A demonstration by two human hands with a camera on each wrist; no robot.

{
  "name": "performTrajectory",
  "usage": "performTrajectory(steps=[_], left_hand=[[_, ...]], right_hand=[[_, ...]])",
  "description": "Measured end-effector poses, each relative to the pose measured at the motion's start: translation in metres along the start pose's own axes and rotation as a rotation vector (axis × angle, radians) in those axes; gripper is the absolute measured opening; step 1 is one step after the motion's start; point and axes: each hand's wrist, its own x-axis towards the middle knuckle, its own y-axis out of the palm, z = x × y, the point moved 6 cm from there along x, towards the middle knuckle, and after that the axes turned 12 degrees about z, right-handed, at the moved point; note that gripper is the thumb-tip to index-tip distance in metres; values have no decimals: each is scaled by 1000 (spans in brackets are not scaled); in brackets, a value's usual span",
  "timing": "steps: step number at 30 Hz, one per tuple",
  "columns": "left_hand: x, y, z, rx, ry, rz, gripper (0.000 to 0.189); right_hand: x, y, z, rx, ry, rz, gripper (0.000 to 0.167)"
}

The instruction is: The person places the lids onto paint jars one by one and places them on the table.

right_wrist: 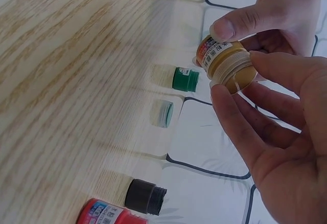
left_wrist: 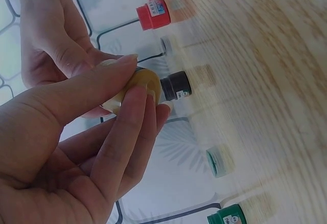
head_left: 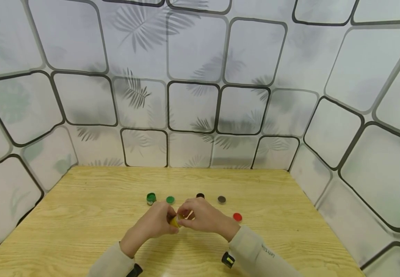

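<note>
A small yellow paint jar (head_left: 175, 221) with a printed label is held above the table between both hands. My left hand (head_left: 155, 222) grips its body; in the left wrist view the thumb and fingertips lie round the jar's base (left_wrist: 148, 78). My right hand (head_left: 204, 217) pinches the ridged, see-through lid (right_wrist: 232, 69) on the jar's mouth between thumb and fingers. The jar is tilted, its lid end toward the right hand.
Beyond the hands stand an uncapped green jar (head_left: 151, 199) and a black jar (head_left: 200, 196). A green lid (head_left: 170, 199), a dark lid (head_left: 221, 199) and a red lid (head_left: 237, 217) lie on the wooden table. A red jar (left_wrist: 153, 14) stands beside the black one.
</note>
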Motion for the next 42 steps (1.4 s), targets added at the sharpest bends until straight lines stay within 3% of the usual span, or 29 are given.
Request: performTrajectory(steps=[9,18,26,32,42], left_hand=[[-1,0,2,5,-8,5,11],[-1,-1,3,1,-25,6,15],[-2,-1,1,-3,-25,5,16],[-3,-1,2,0,-21,1,17],[-1,0,2,-12,-3,4,13]], right_hand=[[-2,0,-1,18,7,-28,26],[-3,0,5,-71,-183,-90,23],[-6,1,10,-94,-231,-86,23],[-6,2,8,-101,-233,-96,21],[-3,3,3,-45,-154,-55,19]])
